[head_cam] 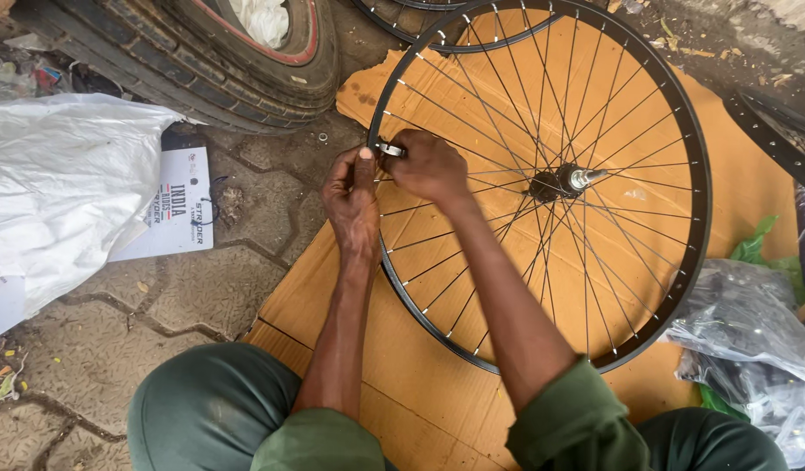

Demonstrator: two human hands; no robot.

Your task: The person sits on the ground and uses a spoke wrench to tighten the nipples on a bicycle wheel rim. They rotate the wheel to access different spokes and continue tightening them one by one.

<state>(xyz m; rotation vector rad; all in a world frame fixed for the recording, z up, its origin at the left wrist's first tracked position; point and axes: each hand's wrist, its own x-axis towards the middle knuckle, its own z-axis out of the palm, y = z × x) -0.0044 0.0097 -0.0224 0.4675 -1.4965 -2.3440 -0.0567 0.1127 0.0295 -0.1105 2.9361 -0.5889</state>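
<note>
White card label [171, 205] on the paving, left of centre, partly tucked under the big white sack [62, 192]; rectangular, white with dark print and a small red-and-dark mark, lying flat and slightly tilted. White sack at far left: crumpled plastic packaging, plain white, covering the label's left edge. Flattened brown cardboard sheet [402, 349] in the centre and right, opened-out packing, plain tan, torn edge at its far side. Clear plastic bag [751, 340] at right near edge, wrinkled, see-through, dark contents that cannot be made out. Green plastic bag [756, 244] just beside and under it, only a bit showing. No screens.
</note>
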